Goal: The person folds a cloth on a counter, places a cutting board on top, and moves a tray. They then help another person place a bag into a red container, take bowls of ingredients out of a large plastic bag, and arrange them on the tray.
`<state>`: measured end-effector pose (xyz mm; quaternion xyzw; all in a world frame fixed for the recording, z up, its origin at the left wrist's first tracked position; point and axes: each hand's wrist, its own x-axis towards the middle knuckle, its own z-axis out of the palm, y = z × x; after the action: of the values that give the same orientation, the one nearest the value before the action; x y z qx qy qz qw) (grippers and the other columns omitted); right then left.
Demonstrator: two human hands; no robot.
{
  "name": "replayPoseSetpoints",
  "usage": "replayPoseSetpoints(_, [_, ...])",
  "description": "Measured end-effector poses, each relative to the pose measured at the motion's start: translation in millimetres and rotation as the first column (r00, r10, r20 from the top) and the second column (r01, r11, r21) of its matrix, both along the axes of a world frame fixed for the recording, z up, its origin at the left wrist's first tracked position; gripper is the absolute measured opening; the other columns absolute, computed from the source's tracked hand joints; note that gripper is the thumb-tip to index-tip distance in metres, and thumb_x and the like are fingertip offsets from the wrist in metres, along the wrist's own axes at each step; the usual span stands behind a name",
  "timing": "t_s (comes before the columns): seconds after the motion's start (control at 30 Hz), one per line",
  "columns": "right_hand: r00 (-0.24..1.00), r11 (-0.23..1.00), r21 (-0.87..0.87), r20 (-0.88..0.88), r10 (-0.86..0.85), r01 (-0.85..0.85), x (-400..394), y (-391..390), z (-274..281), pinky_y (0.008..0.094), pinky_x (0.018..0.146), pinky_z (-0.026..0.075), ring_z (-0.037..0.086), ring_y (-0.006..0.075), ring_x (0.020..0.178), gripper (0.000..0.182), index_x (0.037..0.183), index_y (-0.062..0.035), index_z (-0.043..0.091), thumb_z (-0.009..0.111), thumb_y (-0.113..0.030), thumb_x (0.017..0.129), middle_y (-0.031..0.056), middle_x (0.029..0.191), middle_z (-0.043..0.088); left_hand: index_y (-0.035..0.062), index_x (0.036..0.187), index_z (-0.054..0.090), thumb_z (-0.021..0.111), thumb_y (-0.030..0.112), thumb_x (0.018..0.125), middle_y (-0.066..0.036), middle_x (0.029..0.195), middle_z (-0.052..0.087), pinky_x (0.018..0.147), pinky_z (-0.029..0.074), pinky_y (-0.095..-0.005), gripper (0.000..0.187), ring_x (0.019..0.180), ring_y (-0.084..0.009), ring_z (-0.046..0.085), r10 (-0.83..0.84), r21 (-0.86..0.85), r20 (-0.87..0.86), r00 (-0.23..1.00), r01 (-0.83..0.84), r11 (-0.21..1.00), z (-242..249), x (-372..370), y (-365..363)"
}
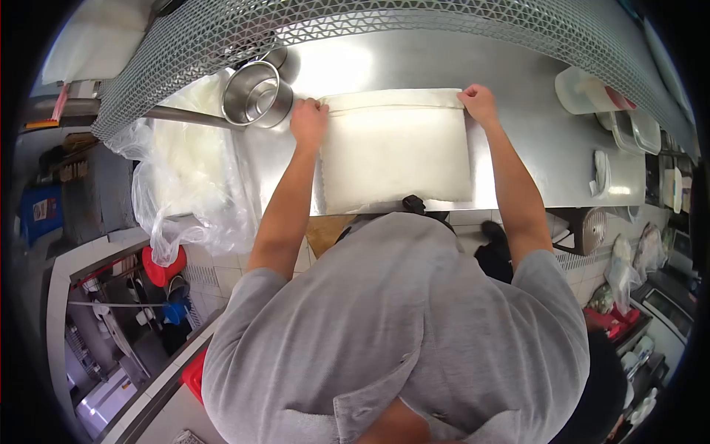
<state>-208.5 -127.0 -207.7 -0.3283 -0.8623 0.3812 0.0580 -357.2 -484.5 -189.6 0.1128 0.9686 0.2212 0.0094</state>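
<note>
A pale rectangular pastry sheet (397,159) lies flat on the steel counter in front of me. Its far edge is folded over into a narrow strip. At the far left corner, the fingers of my left hand (309,122) are closed on the end of that strip. My right hand (480,104) pinches the strip's opposite end at the far right corner. Just left of my left hand stands a steel saucepan (258,95) with a long handle.
A clear plastic bag (192,155) with pale sheets covers the left of the steel counter (518,148). Plastic containers (584,90) and a folded white cloth (600,172) sit on the right. A metal mesh shelf (414,16) hangs over the far side.
</note>
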Motion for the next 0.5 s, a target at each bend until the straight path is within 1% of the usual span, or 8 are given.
replayPoseSetpoints(0.03, [0.999,1.0,0.029,0.039,0.008,-0.009,-1,0,3,0.0338,0.07,0.048,0.062,0.022,0.075,0.021,0.08,-0.0052,0.065,0.067,-0.026,0.074,0.0093,0.079,0.067,0.0064,0.083,0.064,0.061,0.02,0.078,-0.01,0.092,0.058,0.075,0.047,-0.0429,0.014,0.089,-0.0293,0.058,0.006,-0.002,-0.003,1.0,-0.006,1.0,0,-1,0])
replayPoseSetpoints(0.1, [0.997,0.998,0.061,0.078,0.013,-0.018,-3,-2,11,0.0337,0.07,0.048,0.062,0.0218,0.075,0.022,0.081,-0.0056,0.065,0.067,-0.026,0.075,0.0089,0.079,0.066,0.0055,0.08,0.063,0.061,0.02,0.079,-0.008,0.091,0.058,0.074,0.046,-0.0438,0.015,0.089,-0.0294,0.058,-0.115,-0.072,-0.133,0.984,0.106,0.992,-3,-2,2])
replayPoseSetpoints(0.2, [0.997,0.993,0.116,0.082,-0.012,0.003,0,-5,18,0.0333,0.069,0.048,0.061,0.0215,0.074,0.022,0.082,-0.0056,0.065,0.066,-0.027,0.076,0.0084,0.078,0.066,0.0054,0.08,0.061,0.061,0.02,0.078,-0.008,0.092,0.058,0.073,0.045,-0.0444,0.015,0.088,-0.0294,0.057,-0.123,-0.085,-0.197,0.973,0.108,0.991,-8,-2,3])
replayPoseSetpoints(0.27, [0.999,1.0,0.014,0.037,-0.026,0.026,-1,2,17,0.0331,0.07,0.048,0.062,0.0213,0.075,0.022,0.081,-0.005,0.065,0.066,-0.027,0.077,0.0089,0.079,0.066,0.0056,0.082,0.061,0.06,0.02,0.08,-0.008,0.093,0.058,0.074,0.045,-0.0445,0.014,0.089,-0.0296,0.057,-0.107,-0.048,-0.154,0.982,0.1,0.994,-9,-5,0])
replayPoseSetpoints(0.3, [0.998,0.999,0.02,0.042,-0.047,0.047,0,3,18,0.0331,0.07,0.048,0.062,0.0213,0.075,0.022,0.081,-0.005,0.065,0.066,-0.027,0.077,0.0089,0.079,0.066,0.0058,0.083,0.06,0.059,0.02,0.081,-0.008,0.094,0.058,0.075,0.045,-0.0445,0.014,0.09,-0.0298,0.056,-0.076,-0.021,-0.116,0.99,0.074,0.997,-9,-7,-2])
replayPoseSetpoints(0.37, [1.0,1.0,-0.017,-0.013,-0.023,0.023,0,5,17,0.0335,0.07,0.048,0.062,0.0213,0.075,0.023,0.081,-0.0049,0.065,0.066,-0.027,0.077,0.009,0.079,0.066,0.0057,0.086,0.06,0.058,0.021,0.082,-0.009,0.095,0.057,0.076,0.045,-0.0441,0.015,0.091,-0.0301,0.056,-0.077,0.006,-0.113,0.991,0.078,0.997,-9,-10,-2])
replayPoseSetpoints(0.43, [0.999,0.999,-0.027,-0.012,-0.038,0.038,-3,8,13,0.0335,0.071,0.049,0.062,0.0214,0.076,0.022,0.082,-0.005,0.065,0.066,-0.027,0.076,0.009,0.079,0.066,0.0056,0.089,0.059,0.057,0.021,0.084,-0.009,0.095,0.057,0.077,0.045,-0.0438,0.017,0.091,-0.0305,0.056,-0.068,0.027,-0.115,0.991,0.071,0.997,-11,-15,-1])
replayPoseSetpoints(0.5, [0.998,0.997,-0.041,-0.022,-0.059,0.058,-7,8,11,0.0339,0.071,0.049,0.062,0.0215,0.076,0.021,0.082,-0.0049,0.065,0.067,-0.025,0.076,0.0091,0.079,0.066,0.0029,0.089,0.057,0.057,0.025,0.086,-0.015,0.094,0.058,0.077,0.045,-0.0439,0.022,0.09,-0.0336,0.057,-0.025,0.119,-0.118,0.993,0.039,0.992,-16,-21,1])
